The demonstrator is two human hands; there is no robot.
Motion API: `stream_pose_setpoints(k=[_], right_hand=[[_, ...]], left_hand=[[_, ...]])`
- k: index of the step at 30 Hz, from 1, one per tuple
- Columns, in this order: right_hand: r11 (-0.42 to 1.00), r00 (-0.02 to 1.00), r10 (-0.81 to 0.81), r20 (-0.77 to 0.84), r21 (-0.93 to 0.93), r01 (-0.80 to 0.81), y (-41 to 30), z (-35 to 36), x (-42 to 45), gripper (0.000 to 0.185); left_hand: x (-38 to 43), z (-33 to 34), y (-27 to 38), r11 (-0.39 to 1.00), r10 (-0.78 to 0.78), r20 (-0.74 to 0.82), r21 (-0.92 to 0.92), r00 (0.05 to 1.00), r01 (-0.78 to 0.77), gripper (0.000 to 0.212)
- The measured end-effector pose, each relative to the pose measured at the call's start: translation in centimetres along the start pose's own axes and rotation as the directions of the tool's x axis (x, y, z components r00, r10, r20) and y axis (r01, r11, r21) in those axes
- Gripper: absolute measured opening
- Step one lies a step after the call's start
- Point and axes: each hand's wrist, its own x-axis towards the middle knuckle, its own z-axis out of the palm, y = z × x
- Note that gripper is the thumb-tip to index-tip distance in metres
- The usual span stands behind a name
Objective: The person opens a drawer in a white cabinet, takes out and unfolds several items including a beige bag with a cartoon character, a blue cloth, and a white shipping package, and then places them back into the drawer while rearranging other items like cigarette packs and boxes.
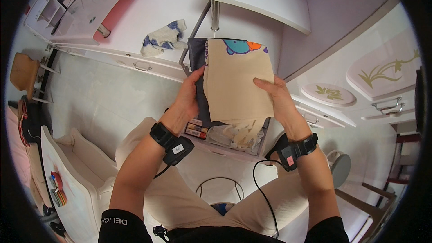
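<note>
Both my hands hold a folded beige cloth bag (238,84) together with a dark folded piece (200,99) that lies under it and shows at its left side. Part of a teal and orange cartoon print is at the bag's top edge, and beige straps hang from its lower end. My left hand (189,96) grips the left edge, fingers hidden underneath. My right hand (278,96) grips the right edge, its thumb on top. Below them is an open drawer (222,150) with small boxes (196,130) and clear plastic packaging (221,136) in it.
A white and blue cloth (163,38) lies on the white cabinet top (135,13). A metal post (215,15) holds up a curved shelf (249,0). Cabinet doors with handles (388,106) stand at right. A black cable (258,182) runs from my right wrist device across my lap.
</note>
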Motion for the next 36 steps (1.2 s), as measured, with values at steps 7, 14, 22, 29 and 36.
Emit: stream_pose_setpoints(k=[7, 14, 22, 29, 36], right_hand=[[0.999, 1.000, 0.020, 0.007, 0.031, -0.020, 0.3, 0.4, 0.0, 0.032], [0.851, 0.965, -0.263, -0.005, -0.472, 0.229, 1.7, 0.2, 1.0, 0.036], [0.457, 0.900, -0.435, -0.015, -0.865, 0.207, 2.1, -0.8, 1.0, 0.052], [0.953, 0.971, -0.231, -0.055, -0.214, 0.214, 1.3, -0.1, 0.0, 0.068], [0.967, 0.963, 0.085, 0.254, -0.252, -0.019, 1.1, 0.2, -1.1, 0.061]], left_hand=[[-0.4, 1.0, -0.6, 0.993, 0.016, 0.079, 0.119, 0.997, -0.025, 0.054], [-0.8, 0.7, -0.1, 0.970, -0.009, 0.141, 0.240, 0.990, -0.025, 0.052], [-0.2, 0.1, -0.3, 0.928, -0.115, 0.066, 0.363, 0.991, 0.083, 0.040], [0.2, -0.4, 1.6, 0.996, -0.040, 0.073, 0.083, 0.997, 0.034, 0.041], [0.5, -1.1, 3.5, 0.991, 0.123, 0.096, -0.067, 0.988, -0.117, 0.044]])
